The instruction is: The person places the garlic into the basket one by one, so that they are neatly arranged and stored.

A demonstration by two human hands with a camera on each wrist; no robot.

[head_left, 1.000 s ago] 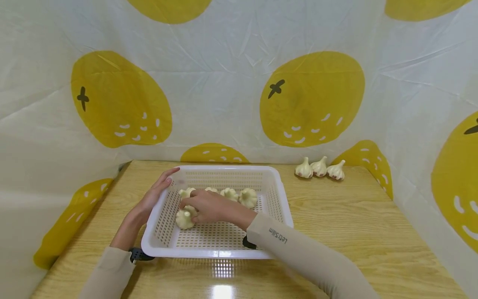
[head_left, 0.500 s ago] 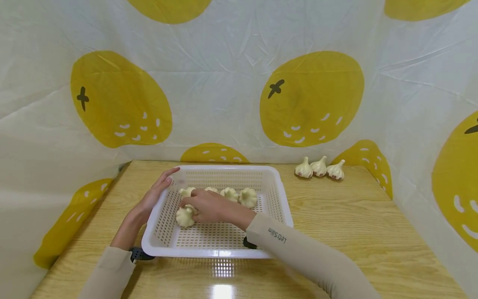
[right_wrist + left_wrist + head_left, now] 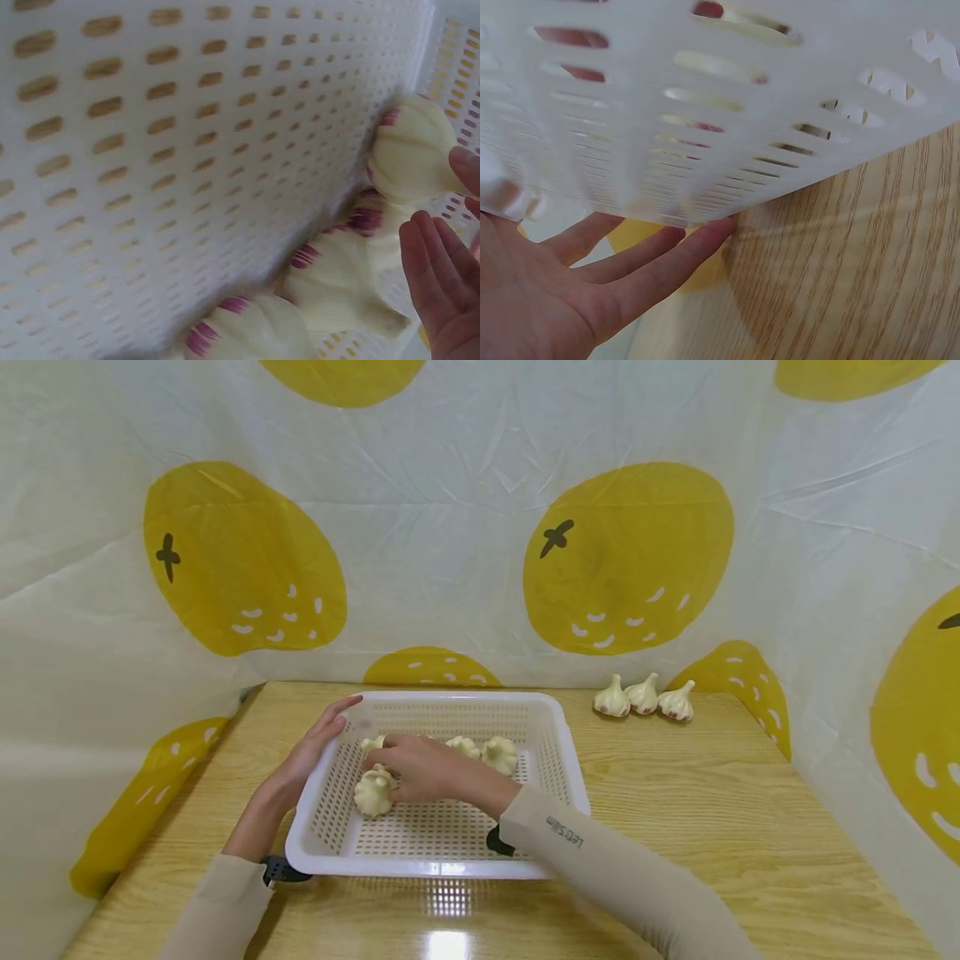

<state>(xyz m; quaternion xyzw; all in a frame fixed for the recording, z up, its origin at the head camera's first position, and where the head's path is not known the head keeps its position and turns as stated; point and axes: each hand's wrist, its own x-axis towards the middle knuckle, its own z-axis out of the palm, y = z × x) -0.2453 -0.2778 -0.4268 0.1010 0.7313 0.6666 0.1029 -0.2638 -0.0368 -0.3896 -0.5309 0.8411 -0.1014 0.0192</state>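
Observation:
My left hand (image 3: 306, 756) lies against the left side of a white plastic basket (image 3: 450, 868), its thumb at the rim. In the left wrist view its fingers (image 3: 660, 266) extend fairly straight along the outside of the slotted wall. Inside the basket, my right hand (image 3: 431, 768) pinches a garlic bulb (image 3: 372, 795) near its stem. The right wrist view shows that bulb (image 3: 411, 150), cream with purple marks, its stem between thumb and fingers. Other bulbs sit in a row behind: one (image 3: 372, 744) at the left, others (image 3: 464, 747) (image 3: 499, 755) to the right, partly hidden by the hand.
Three garlic bulbs (image 3: 642, 695) stand together at the back right of the wooden table (image 3: 712, 802). A white curtain with yellow fruit prints (image 3: 450, 552) hangs behind the table and at its sides.
My right hand and the pinched garlic bulb have shifted very slightly, the hand now covering more of the back row. The left hand and basket stay in place.

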